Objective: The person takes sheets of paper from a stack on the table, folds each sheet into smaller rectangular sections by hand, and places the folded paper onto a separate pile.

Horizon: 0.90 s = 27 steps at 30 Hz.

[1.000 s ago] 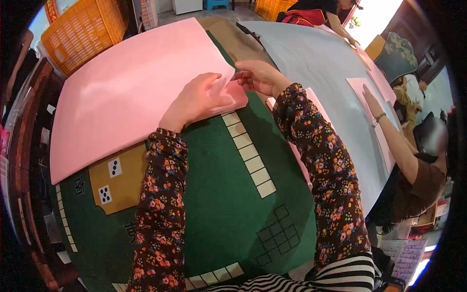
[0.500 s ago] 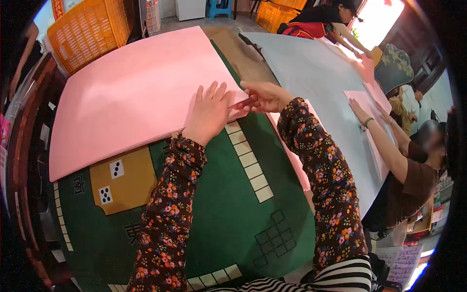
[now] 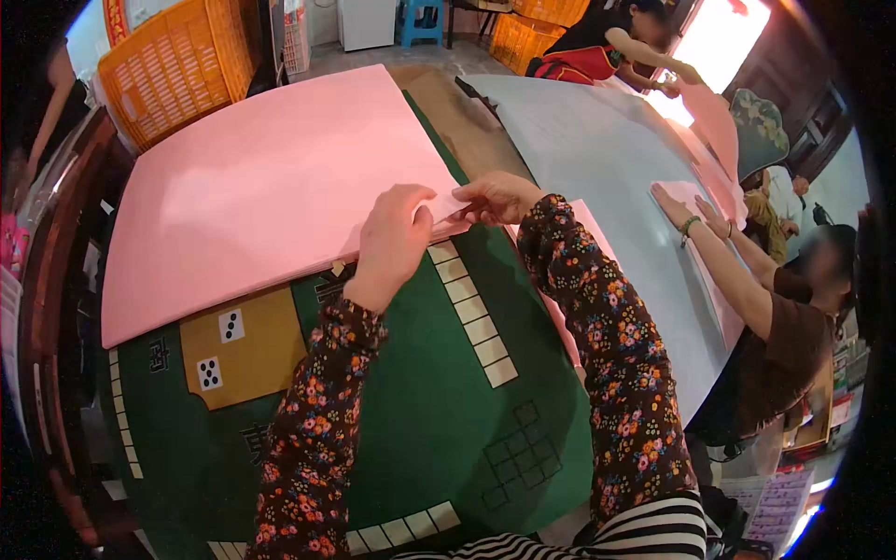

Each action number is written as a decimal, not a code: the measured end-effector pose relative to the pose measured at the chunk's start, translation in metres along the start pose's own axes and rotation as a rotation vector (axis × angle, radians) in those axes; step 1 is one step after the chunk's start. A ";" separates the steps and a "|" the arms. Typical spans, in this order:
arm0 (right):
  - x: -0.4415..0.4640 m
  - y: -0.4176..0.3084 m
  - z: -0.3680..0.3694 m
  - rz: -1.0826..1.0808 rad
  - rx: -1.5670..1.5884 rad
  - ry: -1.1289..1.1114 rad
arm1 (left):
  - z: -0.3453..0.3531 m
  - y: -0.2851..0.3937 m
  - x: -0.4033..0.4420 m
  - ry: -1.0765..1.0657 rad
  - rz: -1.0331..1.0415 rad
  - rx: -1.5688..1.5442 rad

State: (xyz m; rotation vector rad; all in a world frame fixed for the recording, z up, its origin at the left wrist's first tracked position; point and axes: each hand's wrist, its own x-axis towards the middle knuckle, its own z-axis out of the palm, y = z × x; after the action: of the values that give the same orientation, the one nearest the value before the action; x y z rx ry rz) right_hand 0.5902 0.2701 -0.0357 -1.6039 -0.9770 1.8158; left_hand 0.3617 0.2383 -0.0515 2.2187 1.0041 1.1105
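Observation:
A stack of large pink sheets point(image 3: 271, 168) lies on the green mat point(image 3: 411, 373) and reaches back to the left. At its near right corner, my left hand point(image 3: 394, 233) rests on the stack's edge, thumb raised and fingers curled over the paper; whether anything is between them is hidden. My right hand point(image 3: 499, 198) is pinched on the corner of the pink sheets, thumb on top, just right of my left hand. More pink paper point(image 3: 597, 233) lies partly under my right forearm, at the edge of the pale table.
On the pale table point(image 3: 597, 131), a person at the right presses both hands on pink paper point(image 3: 714, 280). Another person at the far end lifts a pink sheet point(image 3: 711, 121). An orange basket point(image 3: 173, 75) stands at the back left, beyond the stack.
My left hand's spread fingers have curled, and its thumb has come up. My right hand stays at the corner. The far person has raised a pink sheet.

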 end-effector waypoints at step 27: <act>-0.028 -0.021 0.012 -0.061 -0.129 0.131 | 0.016 -0.090 0.002 0.724 -0.740 -1.859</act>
State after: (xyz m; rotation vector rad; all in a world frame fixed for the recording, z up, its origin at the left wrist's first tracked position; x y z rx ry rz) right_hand 0.5816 0.2585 -0.0017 -1.7267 -1.0897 1.6135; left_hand 0.3395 0.2952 -0.1195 -0.0340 0.4004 1.4127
